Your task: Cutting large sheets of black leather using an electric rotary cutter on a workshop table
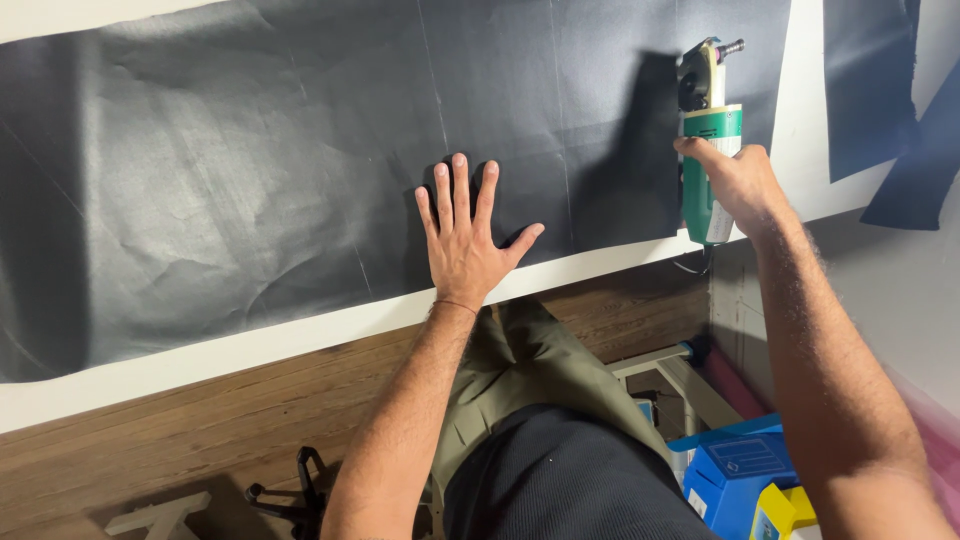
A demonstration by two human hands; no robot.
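A large sheet of dark navy fabric lies spread over a white table, with faint chalk lines drawn on it. My left hand presses flat on the fabric near its front edge, fingers spread. My right hand grips the green body of a hand-held electric fabric cutter, which stands on the fabric near its right edge, its nose pointing away from me.
More dark fabric pieces lie at the table's far right. Below the table edge is a wooden floor. A blue box, a yellow object and a pink roll sit at lower right.
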